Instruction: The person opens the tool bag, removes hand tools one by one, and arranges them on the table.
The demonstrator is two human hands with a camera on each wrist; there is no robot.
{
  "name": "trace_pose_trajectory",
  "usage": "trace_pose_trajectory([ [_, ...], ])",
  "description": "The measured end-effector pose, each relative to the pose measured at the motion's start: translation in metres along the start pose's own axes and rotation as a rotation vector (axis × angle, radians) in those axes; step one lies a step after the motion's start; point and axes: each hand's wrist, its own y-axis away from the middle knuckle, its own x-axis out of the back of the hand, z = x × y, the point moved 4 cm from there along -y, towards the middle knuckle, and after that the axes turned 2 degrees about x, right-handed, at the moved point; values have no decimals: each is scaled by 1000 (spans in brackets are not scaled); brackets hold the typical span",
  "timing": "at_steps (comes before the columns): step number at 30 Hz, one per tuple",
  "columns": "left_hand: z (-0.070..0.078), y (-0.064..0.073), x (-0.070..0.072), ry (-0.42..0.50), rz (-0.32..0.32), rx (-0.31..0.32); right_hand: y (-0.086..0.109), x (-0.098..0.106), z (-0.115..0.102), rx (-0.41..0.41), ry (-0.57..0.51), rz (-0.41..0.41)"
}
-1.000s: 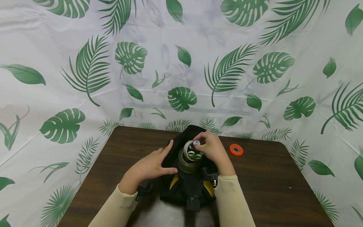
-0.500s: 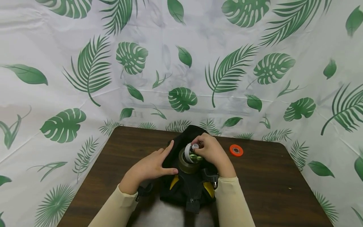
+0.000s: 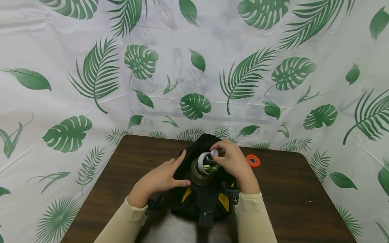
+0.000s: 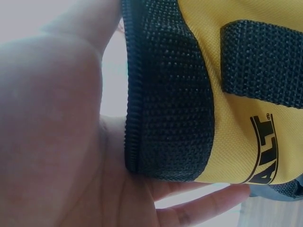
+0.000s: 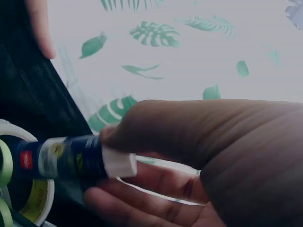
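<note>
Both hands are working: right hand (image 3: 235, 163) pinching a blue bottle (image 5: 71, 158), probably light and stiff, best held near its cap (image 5: 120, 163); left hand (image 3: 160, 177) resting straight-fingered against a bag (image 4: 232, 123).

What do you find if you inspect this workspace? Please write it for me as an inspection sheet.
Surface: dark wood-patterned table, with a paler area on the near side.
Job's things: black-and-yellow bag; brown tape roll, white roll and green loops, perhaps scissor handles, grouped at it; white-capped blue tube.
Clutter: orange disc on the table, right of the bag; small yellow speck farther right.
Hands: left hand spread against the bag; right hand pinches the tube near its capped end.
Cables: nothing seen.
Surroundings: white cloth with green leaf print behind and beside the table.
</note>
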Motion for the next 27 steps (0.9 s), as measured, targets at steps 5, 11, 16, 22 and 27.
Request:
trace_pose_trajectory([
  [5, 1, 1, 0, -4, 3, -1, 6, 6, 1, 20, 2, 65],
  [11, 2, 1, 0, -3, 2, -4, 19, 11, 1, 20, 3, 113],
  [16, 3, 1, 0, -1, -1, -8, 30, 17, 5, 32, 14, 214],
  [22, 3, 2, 0, -1, 6, -8, 42, 21, 9, 89, 20, 381],
  [27, 2, 2, 0, -3, 6, -7, 51, 18, 15, 157, 13, 510],
])
